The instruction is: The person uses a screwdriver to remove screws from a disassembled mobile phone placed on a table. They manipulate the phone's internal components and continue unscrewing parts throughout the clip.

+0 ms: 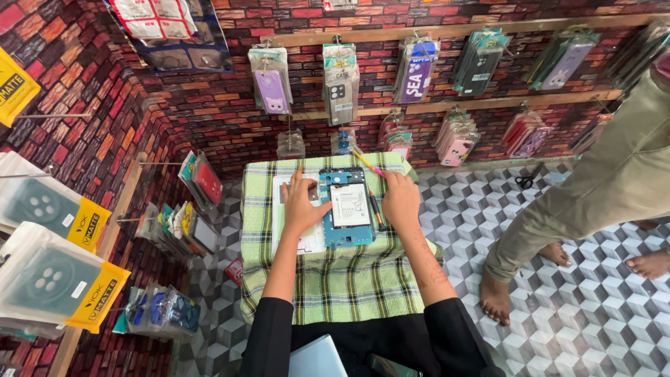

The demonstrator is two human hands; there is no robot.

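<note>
Hands at work on an opened blue-framed tablet with a white battery (347, 207), centred on a green checked cloth-covered table (335, 279): left hand (301, 204) flat, steadying its left edge, right hand (400, 199) pinching a thin yellow-and-pink tool (368, 163), best kept shallow along its right edge.

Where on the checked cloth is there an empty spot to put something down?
The near part of the green checked cloth, between the opened tablet and the person's black sleeves, is bare. It is crowded farther up: the left hand and right hand flank the tablet, a white sheet lies left of it, and a pink-tipped tool lies by the far edge.
</note>
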